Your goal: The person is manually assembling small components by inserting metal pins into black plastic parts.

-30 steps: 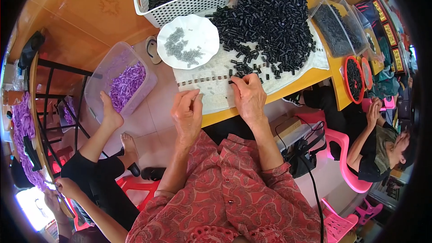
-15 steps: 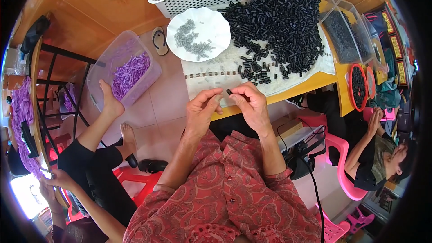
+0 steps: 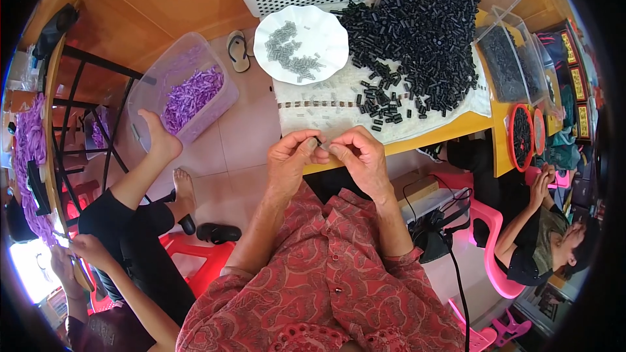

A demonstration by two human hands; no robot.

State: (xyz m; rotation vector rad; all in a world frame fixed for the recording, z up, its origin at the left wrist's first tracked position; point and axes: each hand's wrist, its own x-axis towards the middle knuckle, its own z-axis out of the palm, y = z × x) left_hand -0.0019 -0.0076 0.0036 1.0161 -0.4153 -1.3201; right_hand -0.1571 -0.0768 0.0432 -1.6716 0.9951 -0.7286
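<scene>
In front of my body, just off the near edge of the table, both hands meet at the fingertips. My left hand [image 3: 288, 160] is closed, pinching a small black tube-like piece [image 3: 317, 141] between thumb and forefinger. Against it presses my right hand [image 3: 366, 164], thumb and forefinger pinched on a tiny pale piece that the fingers mostly cover. Beyond them a heap of similar black pieces [image 3: 417, 32] spreads over a white cloth [image 3: 398, 132]. To its left, small clear tubes [image 3: 287, 49] lie on a white scalloped plate [image 3: 334, 42].
A white perforated basket [image 3: 306, 1] of black pieces stands behind the plate. Clear boxes [image 3: 505, 62] and a red-rimmed bowl [image 3: 511, 140] are at right. On the floor at left sits a clear bin [image 3: 227, 101] of purple pieces. People sit on both sides, beside a red stool [image 3: 208, 264] and pink chair [image 3: 499, 248].
My hands have come together. The black piece, held in my right fingertips before, is now between my left fingertips. The whole view has shifted slightly, moving the table rightward and up.
</scene>
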